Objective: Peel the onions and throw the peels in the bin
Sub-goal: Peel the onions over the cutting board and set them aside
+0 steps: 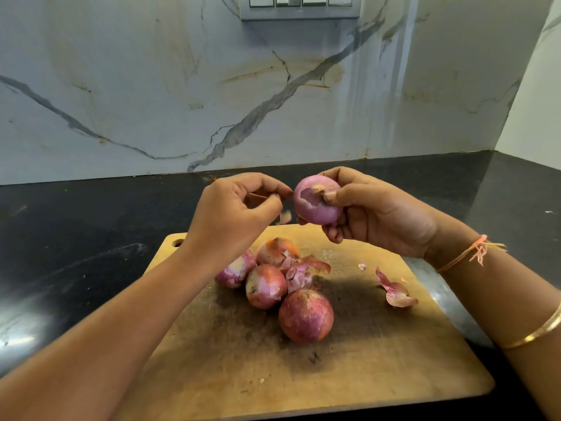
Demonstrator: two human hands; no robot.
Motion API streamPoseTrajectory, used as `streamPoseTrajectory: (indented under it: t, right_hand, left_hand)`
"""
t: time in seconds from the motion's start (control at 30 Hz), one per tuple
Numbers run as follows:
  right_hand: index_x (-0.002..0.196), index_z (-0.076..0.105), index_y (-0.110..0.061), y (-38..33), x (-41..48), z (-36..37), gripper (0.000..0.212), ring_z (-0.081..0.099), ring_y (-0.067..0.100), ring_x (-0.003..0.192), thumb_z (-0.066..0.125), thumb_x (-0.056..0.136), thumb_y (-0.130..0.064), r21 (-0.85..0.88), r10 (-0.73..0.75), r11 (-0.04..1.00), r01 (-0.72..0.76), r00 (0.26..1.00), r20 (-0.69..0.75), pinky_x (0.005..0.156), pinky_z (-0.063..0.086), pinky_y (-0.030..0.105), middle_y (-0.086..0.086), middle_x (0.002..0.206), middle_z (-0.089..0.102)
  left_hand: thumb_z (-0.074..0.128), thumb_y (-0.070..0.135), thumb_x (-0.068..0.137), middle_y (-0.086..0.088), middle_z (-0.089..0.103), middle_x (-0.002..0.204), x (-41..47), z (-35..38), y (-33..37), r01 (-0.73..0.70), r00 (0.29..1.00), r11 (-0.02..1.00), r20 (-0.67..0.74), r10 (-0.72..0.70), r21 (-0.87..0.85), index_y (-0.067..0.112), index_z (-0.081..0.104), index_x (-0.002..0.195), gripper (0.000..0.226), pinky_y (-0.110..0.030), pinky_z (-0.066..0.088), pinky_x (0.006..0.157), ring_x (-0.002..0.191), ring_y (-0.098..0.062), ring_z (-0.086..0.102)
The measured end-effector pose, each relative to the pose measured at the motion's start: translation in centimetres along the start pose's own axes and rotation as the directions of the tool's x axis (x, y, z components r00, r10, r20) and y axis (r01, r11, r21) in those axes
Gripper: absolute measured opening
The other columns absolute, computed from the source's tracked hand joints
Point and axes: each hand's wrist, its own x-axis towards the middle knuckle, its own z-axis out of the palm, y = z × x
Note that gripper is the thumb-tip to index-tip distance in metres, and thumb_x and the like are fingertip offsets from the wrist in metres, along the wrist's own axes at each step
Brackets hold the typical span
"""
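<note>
Onion [315,205], part-peeled: gripped in the right hand [379,214] above the far edge of the chopping board [364,375], bared patch turned to the left hand [236,211], itself pinched on a peel sliver [258,196], presumably for stripping; four onions [306,316] and shed peels [394,294] left mid-board.

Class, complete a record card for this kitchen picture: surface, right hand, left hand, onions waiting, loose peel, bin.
Surface: worn wooden chopping board on black stone counter
Right: the right hand grips a partly peeled red onion above the board
Left: the left hand has fingers pinched beside that onion; small pink peel scrap just below them, held or falling unclear
Onions waiting: four red onions clustered on the board, skins mostly on
Loose peel: curled peel pieces near the board's right edge, more beside the cluster
Bin: not in view
</note>
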Motion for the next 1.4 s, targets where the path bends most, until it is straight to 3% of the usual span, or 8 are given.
streamPoseTrajectory:
  t: [0.1, 0.17, 0.3, 0.37, 0.6, 0.73, 1.07, 1.4]
  right_hand:
    - [0.115, 0.047, -0.007, -0.07, -0.03, -0.14, 0.040, 0.065, 0.024, 0.066, 0.056, 0.077, -0.019, 0.034, 0.018, 0.999, -0.018, 1.000, 0.011, 0.060, 0.056, 0.027, 0.022, 0.094, 0.065]
    - [0.113, 0.050, -0.008, -0.04, -0.03, -0.12, 0.037, 0.065, 0.025, 0.067, 0.057, 0.077, -0.017, 0.038, 0.010, 0.999, -0.011, 1.000, 0.025, 0.061, 0.057, 0.028, 0.021, 0.094, 0.066]
    - [0.111, 0.058, -0.010, 0.16, 0.15, -0.05, 0.033, 0.060, 0.017, 0.064, 0.059, 0.078, -0.015, 0.010, -0.013, 1.000, 0.012, 0.999, 0.037, 0.058, 0.053, 0.023, 0.012, 0.089, 0.066]
    - [0.112, 0.060, -0.011, 0.27, 0.21, -0.07, 0.034, 0.057, 0.015, 0.066, 0.059, 0.079, -0.016, -0.004, -0.019, 1.000, 0.019, 0.999, 0.031, 0.060, 0.050, 0.023, 0.008, 0.089, 0.066]
    - [0.116, 0.062, -0.011, 0.39, 0.20, 0.12, 0.039, 0.049, 0.025, 0.080, 0.060, 0.078, -0.019, -0.083, 0.012, 0.996, -0.011, 1.000, 0.013, 0.061, 0.046, 0.024, 0.011, 0.096, 0.066]
    - [0.112, 0.064, -0.011, 0.35, 0.15, 0.33, 0.036, 0.048, 0.021, 0.072, 0.061, 0.077, -0.019, -0.099, 0.017, 0.995, -0.015, 1.000, 0.025, 0.058, 0.045, 0.023, 0.010, 0.091, 0.067]
    - [0.112, 0.065, -0.007, 0.15, 0.16, 0.08, 0.036, 0.048, 0.012, 0.057, 0.054, 0.078, -0.016, -0.036, 0.028, 0.999, -0.026, 0.998, 0.062, 0.049, 0.042, 0.019, 0.013, 0.089, 0.063]
    - [0.107, 0.067, -0.009, 0.29, 0.17, 0.20, 0.033, 0.047, 0.013, 0.056, 0.054, 0.078, -0.016, -0.072, 0.042, 0.997, -0.038, 0.998, 0.047, 0.050, 0.040, 0.020, 0.011, 0.085, 0.063]
  left_hand:
    - [0.067, 0.022, 0.086, 0.019, 0.069, 0.087, -0.18, 0.08, 0.20, -0.047, 0.999, 0.999, -0.012, 0.047, -0.010, 0.030, 0.068, 0.093, 0.011, -0.007, 0.048, 0.070, 0.080, 0.006, 0.065]
    - [0.068, 0.029, 0.081, 0.016, 0.069, 0.096, -0.32, 0.16, 0.34, -0.074, 0.997, 0.996, 0.009, 0.075, -0.044, 0.027, 0.067, 0.104, 0.022, -0.011, 0.052, 0.072, 0.086, 0.004, 0.067]
    - [0.070, 0.011, 0.084, 0.015, 0.068, 0.101, -0.58, 0.30, 0.79, -0.162, 0.984, 0.985, 0.064, 0.166, -0.066, 0.029, 0.062, 0.112, 0.034, -0.012, 0.053, 0.072, 0.088, 0.002, 0.068]
    - [0.070, 0.007, 0.084, 0.017, 0.067, 0.099, -0.59, 0.27, 0.91, -0.192, 0.979, 0.980, 0.059, 0.195, -0.046, 0.028, 0.062, 0.111, 0.035, -0.012, 0.053, 0.072, 0.087, 0.004, 0.068]
    - [0.073, 0.015, 0.082, 0.007, 0.073, 0.084, -0.52, 0.10, 0.76, -0.101, 0.993, 0.992, 0.057, 0.105, -0.070, 0.026, 0.068, 0.101, 0.022, -0.021, 0.058, 0.067, 0.073, -0.003, 0.071]
    - [0.074, 0.015, 0.080, 0.005, 0.074, 0.078, -0.42, 0.00, 0.74, -0.076, 0.995, 0.994, 0.060, 0.081, -0.083, 0.027, 0.069, 0.091, 0.016, -0.020, 0.057, 0.064, 0.069, -0.004, 0.071]
    - [0.078, 0.019, 0.075, 0.007, 0.074, 0.089, -0.26, -0.47, 0.61, -0.031, 0.984, 0.977, 0.163, 0.066, -0.210, 0.023, 0.068, 0.095, 0.023, -0.021, 0.057, 0.066, 0.077, -0.010, 0.072]
    - [0.073, 0.007, 0.080, 0.006, 0.073, 0.078, -0.45, 0.10, 0.62, -0.048, 0.991, 0.990, 0.115, 0.063, -0.134, 0.020, 0.069, 0.088, 0.016, -0.018, 0.055, 0.061, 0.069, -0.005, 0.071]
